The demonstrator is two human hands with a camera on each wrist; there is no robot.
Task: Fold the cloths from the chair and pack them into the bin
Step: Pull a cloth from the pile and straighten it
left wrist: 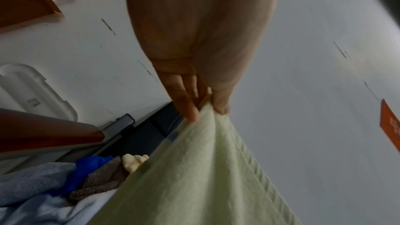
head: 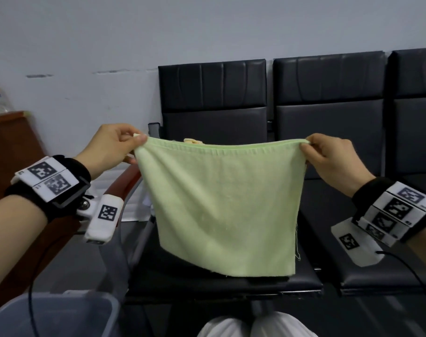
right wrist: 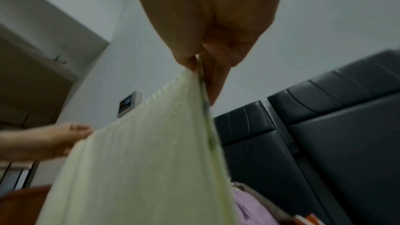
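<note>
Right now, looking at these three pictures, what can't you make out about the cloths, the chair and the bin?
- Pile on the chair: in the head view the green cloth held up by the left hand and right hand hides it; only a yellow scrap peeks over.
- Cloth count: wrist views show only parts, blurred.
- Bin: cut off by the bottom edge, contents unclear.

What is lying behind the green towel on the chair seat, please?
Behind the green towel, the left wrist view shows a pile on the chair: light blue, dark blue, brown and yellow cloths. The rest is covered.
</note>
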